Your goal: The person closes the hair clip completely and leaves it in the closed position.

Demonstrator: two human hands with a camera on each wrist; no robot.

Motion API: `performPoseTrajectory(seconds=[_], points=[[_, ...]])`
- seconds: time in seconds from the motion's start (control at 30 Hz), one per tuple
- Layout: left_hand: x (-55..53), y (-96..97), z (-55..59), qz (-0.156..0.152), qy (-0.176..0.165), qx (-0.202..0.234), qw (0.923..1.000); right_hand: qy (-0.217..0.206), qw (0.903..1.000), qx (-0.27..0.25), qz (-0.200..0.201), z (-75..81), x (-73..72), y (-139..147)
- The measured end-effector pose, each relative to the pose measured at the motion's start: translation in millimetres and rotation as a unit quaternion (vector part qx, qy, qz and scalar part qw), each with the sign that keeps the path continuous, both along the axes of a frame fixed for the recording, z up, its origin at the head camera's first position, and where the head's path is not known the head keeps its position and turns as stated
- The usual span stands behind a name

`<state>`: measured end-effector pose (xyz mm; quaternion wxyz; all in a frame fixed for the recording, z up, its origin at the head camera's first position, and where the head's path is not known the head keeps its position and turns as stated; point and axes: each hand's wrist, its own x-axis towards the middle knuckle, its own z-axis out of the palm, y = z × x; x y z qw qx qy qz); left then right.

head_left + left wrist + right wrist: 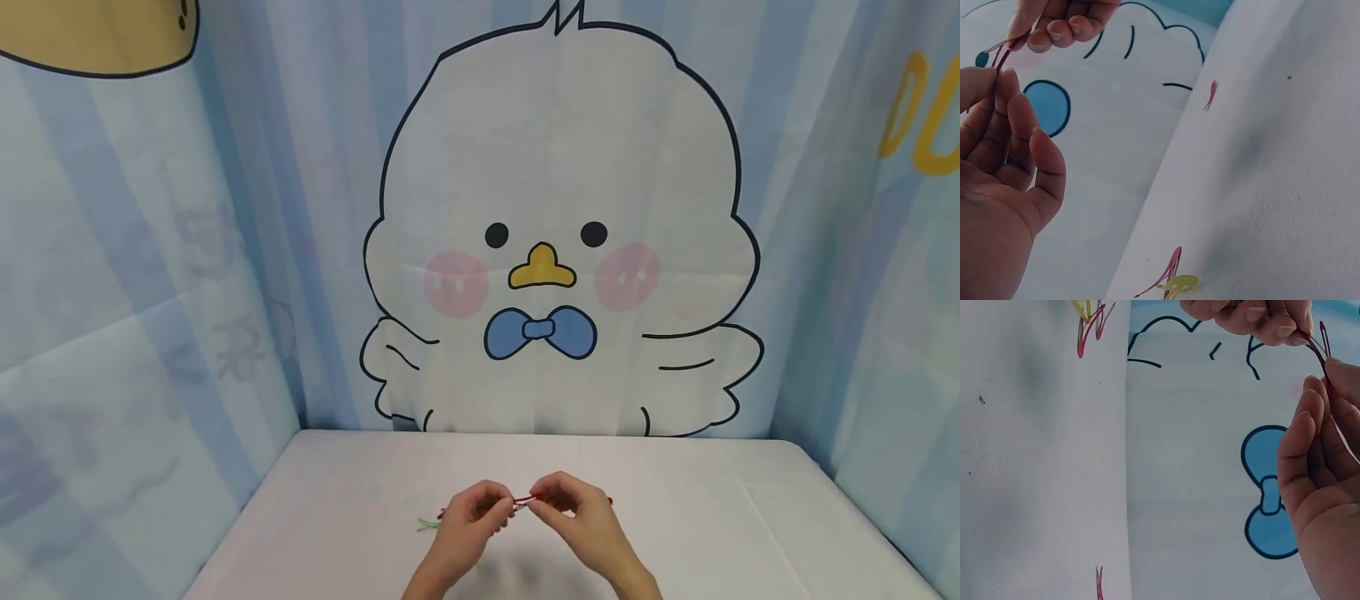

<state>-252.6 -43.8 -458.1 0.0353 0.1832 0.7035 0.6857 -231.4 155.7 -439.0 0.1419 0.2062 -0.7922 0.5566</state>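
Between my hands is a thin red hair clip (523,500), narrow and slotted like a loop. The fingertips of my left hand (472,518) pinch one end of it. My right hand (579,521) pinches the other end between thumb and index finger. In the right wrist view, a pointed slotted loop (1325,339) sticks up above the right thumb, beside the red strip (1319,353) that spans the two hands. The fingertips hide part of the piece. Both hands are held above the white table, with the other fingers loosely bent.
Left of the hands, a yellow-green piece (1182,284) and red clips (1172,265) lie on the white table (360,500). Another red clip (1212,94) lies to the right. Blue-striped cloth with a cartoon chick (555,150) hangs behind the table.
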Motion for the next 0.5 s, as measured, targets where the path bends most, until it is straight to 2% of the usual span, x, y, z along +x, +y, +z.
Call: performPoseTrajectory(seconds=[0.5], points=[[3.6, 3.3, 2.1, 0.013, -0.004, 0.030, 0.9995, 0.018, 0.9988, -0.030, -0.035, 2.6, 0.8, -1.5]])
